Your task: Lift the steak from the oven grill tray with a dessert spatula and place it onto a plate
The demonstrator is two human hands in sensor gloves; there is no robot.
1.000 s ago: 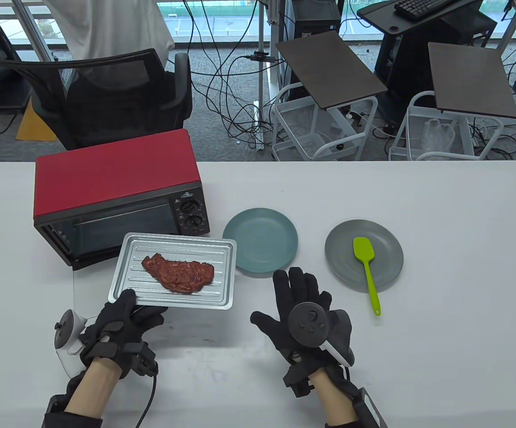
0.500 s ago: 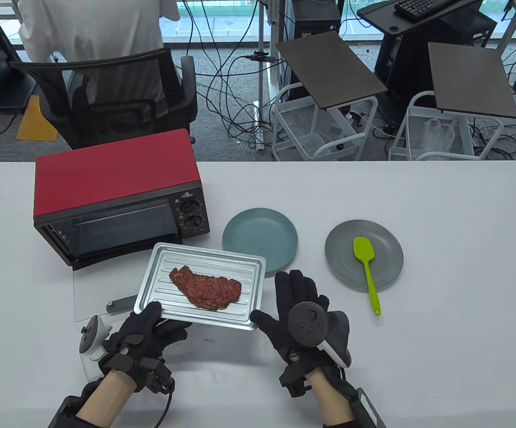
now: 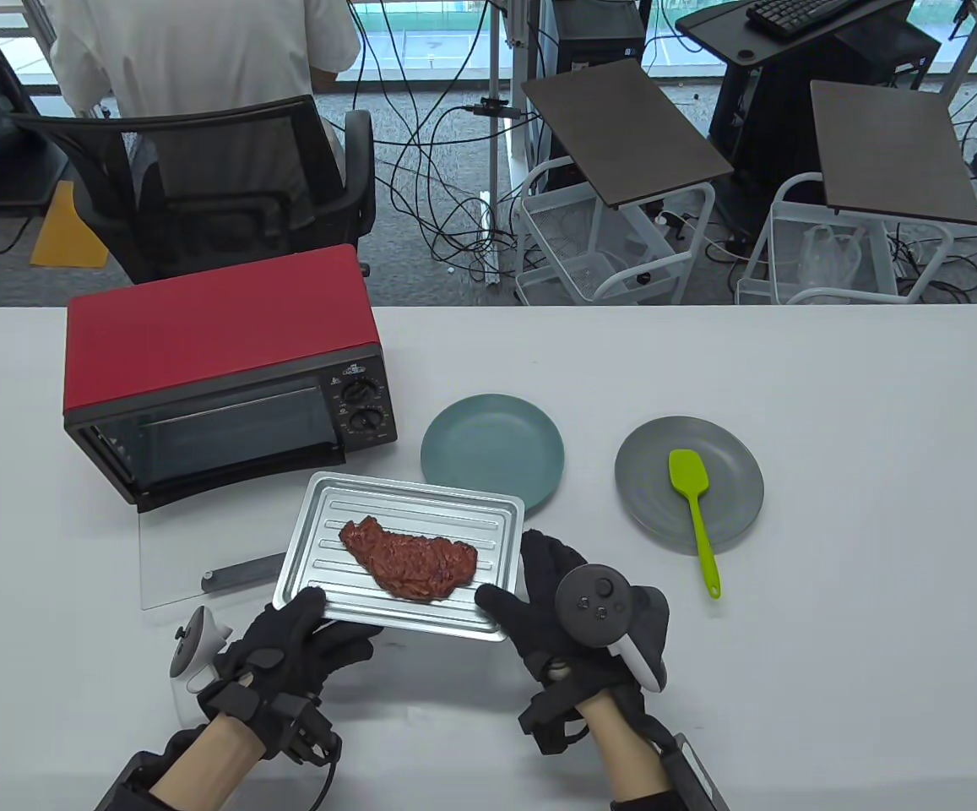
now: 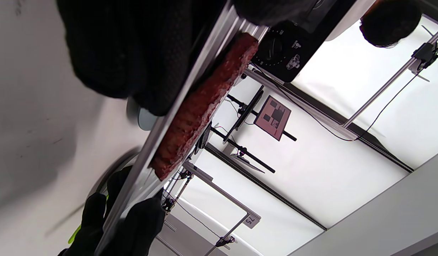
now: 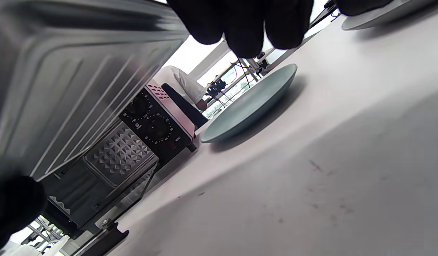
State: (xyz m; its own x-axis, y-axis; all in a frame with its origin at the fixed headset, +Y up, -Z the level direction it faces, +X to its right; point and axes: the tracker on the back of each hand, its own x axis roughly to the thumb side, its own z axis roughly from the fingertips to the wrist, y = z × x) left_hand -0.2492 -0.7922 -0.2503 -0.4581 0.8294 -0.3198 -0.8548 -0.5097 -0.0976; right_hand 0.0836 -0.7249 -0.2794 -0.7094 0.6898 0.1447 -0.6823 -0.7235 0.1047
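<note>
Gripping the oven grill tray (image 3: 319, 541) by its near corners, the left hand (image 3: 290, 646) has its thumb on the rim and fingers beneath, and the right hand (image 3: 556, 612) clasps the right corner likewise. In the right wrist view the tray's ribbed underside is off the table (image 3: 834, 676). Its far right corner overlaps the rim of the teal plate (image 3: 492, 448); its left edge is near the oven's lowered glass door (image 3: 192, 557). Bare tabletop lies in front and to the right. The steak (image 3: 408, 559), red-brown and rough, lies flat across the tray's middle. The green dessert spatula (image 3: 694, 515) rests on the grey plate (image 3: 733, 481), handle overhanging the near rim
</note>
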